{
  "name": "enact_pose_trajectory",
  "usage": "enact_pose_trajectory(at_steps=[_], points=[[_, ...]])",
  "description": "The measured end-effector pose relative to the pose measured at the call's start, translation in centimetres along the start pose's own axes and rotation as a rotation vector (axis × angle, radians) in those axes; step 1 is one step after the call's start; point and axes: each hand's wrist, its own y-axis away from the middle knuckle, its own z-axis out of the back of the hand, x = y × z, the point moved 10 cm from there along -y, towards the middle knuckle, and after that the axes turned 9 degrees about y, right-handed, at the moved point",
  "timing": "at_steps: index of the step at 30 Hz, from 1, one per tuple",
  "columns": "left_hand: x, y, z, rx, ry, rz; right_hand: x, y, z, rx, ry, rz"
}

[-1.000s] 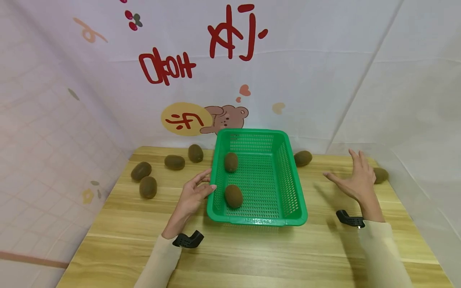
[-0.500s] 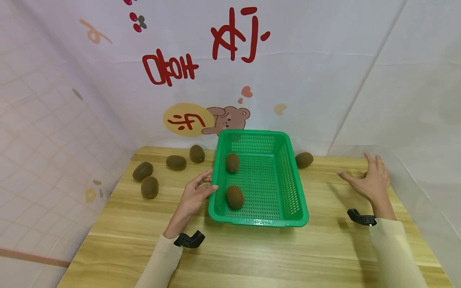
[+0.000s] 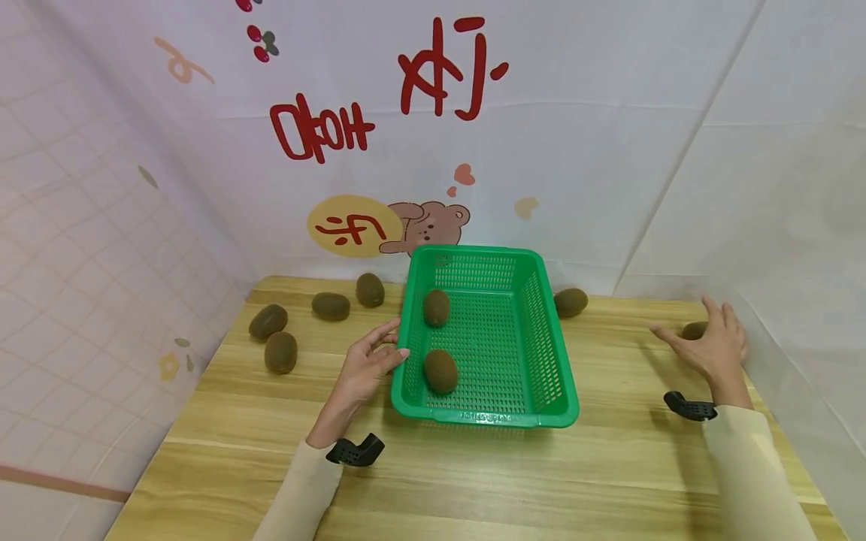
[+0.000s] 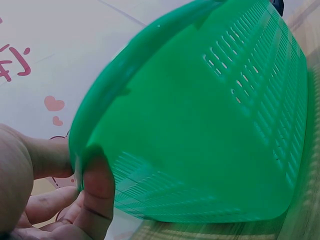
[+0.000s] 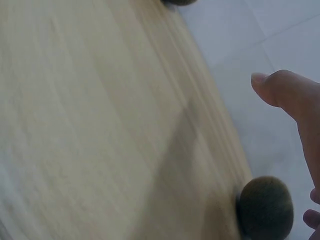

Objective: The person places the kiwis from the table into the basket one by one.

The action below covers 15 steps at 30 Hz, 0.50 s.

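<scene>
A green plastic basket (image 3: 483, 417) stands mid-table with two kiwis inside, one kiwi (image 3: 436, 308) towards the back and another kiwi (image 3: 441, 371) nearer the front, both along its left side. My left hand (image 3: 363, 368) pinches the basket's left rim; in the left wrist view the thumb and a finger (image 4: 97, 192) lie on either side of it. Over at the right, my right hand (image 3: 717, 346) hovers with thumb and fingers spread around a kiwi (image 3: 694, 330), which the hand partly hides. The right wrist view shows this kiwi (image 5: 266, 209) apart from the thumb.
Left of the basket lie several kiwis, among them a kiwi (image 3: 280, 352) nearest the front. Another kiwi (image 3: 571, 302) rests just right of the basket, near the back edge. A white printed cloth (image 3: 575, 135) rises behind the wooden table (image 3: 541, 481).
My right hand has moved to the right, over to the far-right kiwi, with its fingers still spread. The left hand keeps its hold on the basket rim. The view has shifted slightly.
</scene>
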Motion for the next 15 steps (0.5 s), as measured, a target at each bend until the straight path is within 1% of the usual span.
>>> enact_pose_trajectory(at_steps=[7, 12, 15], points=[[0.2, 0.0, 0.0, -0.002, -0.003, 0.009, -1.8, -0.2, -1.0, 0.021, 0.007, -0.025], [0.2, 0.0, 0.1, -0.010, -0.005, 0.015, -2.4, -0.3, -1.2, -0.020, -0.014, -0.009], [0.1, 0.0, 0.1, -0.009, -0.005, 0.016, -3.0, -0.1, -1.2, -0.052, -0.053, -0.038]])
